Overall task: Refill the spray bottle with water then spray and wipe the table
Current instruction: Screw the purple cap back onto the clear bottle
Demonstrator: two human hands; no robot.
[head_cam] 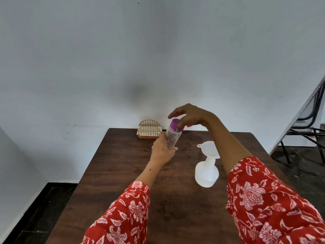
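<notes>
My left hand grips a clear plastic water bottle around its lower body and holds it tilted above the dark wooden table. The bottle carries a purple cap. My right hand reaches over from the right, and its thumb and fingers pinch that cap. A white spray bottle body stands to the right on the table with a white funnel set in its neck. No spray head or cloth shows in view.
A small gold wire holder sits at the table's far edge against the pale wall. To the far right stands a black metal chair beside a leaning board. Dark floor lies on both sides of the table.
</notes>
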